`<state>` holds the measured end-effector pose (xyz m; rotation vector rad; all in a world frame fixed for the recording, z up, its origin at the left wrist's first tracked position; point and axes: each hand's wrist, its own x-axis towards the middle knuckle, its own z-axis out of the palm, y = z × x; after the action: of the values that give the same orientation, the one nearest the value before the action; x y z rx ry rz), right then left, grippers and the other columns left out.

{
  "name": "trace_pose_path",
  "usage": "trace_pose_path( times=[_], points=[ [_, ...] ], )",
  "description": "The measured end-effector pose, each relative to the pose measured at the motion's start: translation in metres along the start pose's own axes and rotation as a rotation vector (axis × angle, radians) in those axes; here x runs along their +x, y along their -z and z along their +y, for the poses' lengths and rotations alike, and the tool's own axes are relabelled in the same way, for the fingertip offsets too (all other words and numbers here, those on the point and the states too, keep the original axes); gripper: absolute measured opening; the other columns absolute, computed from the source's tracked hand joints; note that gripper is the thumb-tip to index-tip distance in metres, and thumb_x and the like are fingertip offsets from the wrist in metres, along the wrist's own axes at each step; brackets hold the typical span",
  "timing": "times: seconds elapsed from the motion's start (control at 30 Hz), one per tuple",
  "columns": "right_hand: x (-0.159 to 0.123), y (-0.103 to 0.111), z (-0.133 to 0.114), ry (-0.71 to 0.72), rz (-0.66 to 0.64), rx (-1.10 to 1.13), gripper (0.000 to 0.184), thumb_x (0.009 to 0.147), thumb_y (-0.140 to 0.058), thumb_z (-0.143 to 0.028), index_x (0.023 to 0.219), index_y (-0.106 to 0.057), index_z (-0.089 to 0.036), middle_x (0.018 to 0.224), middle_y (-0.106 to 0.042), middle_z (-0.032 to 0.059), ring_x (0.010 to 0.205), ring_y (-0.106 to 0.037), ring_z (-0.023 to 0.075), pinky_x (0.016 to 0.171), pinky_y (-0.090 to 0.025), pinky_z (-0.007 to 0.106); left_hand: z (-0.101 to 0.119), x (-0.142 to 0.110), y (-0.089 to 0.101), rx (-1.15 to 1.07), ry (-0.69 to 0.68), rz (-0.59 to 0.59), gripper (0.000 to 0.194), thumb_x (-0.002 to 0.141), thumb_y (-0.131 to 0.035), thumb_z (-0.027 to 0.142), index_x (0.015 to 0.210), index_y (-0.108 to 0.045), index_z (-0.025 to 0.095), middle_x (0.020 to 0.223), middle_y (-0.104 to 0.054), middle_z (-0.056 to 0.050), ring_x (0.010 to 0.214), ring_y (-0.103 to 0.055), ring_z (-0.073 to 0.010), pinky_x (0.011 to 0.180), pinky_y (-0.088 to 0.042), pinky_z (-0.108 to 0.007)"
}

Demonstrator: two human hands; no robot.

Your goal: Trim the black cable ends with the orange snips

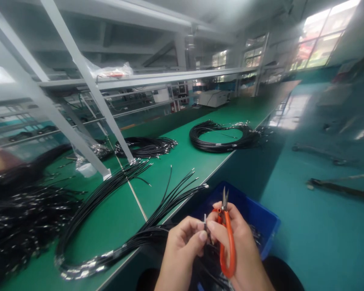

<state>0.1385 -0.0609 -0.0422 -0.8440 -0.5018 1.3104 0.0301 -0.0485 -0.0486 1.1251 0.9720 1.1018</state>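
Observation:
Between finger and thumb, my left hand (186, 242) pinches the end of a black cable (205, 226), whose pale tip points up. My right hand (242, 238) holds orange-handled scissors (227, 234), with the metal blades upward and slightly apart. Its thumb and forefinger also meet at the cable end, close to my left fingertips. A bundle of black cables (109, 194) curves over the green table (166, 182) to the left of my hands. Below my hands is a blue bin (265, 224); its contents are mostly hidden.
More coiled cables (218, 145) lie farther along the table, with another bundle (148, 146) beside them. A large blurred pile of cables (24, 226) fills the left side. Grey shelf posts (87, 81) rise from the table. At the far left is part of a person's arm (0, 159).

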Motion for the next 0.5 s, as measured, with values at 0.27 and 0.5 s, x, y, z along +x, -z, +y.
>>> trace_pose_path(
  times=[0.27,0.5],
  points=[
    [-0.0006,0.0081,0.003,0.281,0.121,-0.273,0.03,0.065,-0.074,-0.025,0.091,-0.059,-0.024,0.083,-0.068,0.002,0.077,-0.062,0.0184,0.067,-0.049,0.027,-0.0016,0.0063,0.0038,-0.013,0.081,0.031,0.026,0.062,-0.072,0.036,0.064,-0.061,0.012,0.053,-0.059,-0.001,0.042,-0.043,-0.0079,0.043,-0.034,-0.018],
    [0.0013,0.0076,0.0098,0.428,0.076,-0.535,0.015,0.068,-0.067,-0.02,0.082,-0.064,-0.024,0.074,-0.069,0.0018,0.072,-0.064,0.0198,0.059,-0.048,0.026,-0.0008,0.005,0.0026,-0.014,0.056,0.016,0.023,0.063,-0.072,0.033,0.062,-0.061,0.013,0.049,-0.052,0.003,0.042,-0.041,-0.0069,0.043,-0.031,-0.017]
  ],
)
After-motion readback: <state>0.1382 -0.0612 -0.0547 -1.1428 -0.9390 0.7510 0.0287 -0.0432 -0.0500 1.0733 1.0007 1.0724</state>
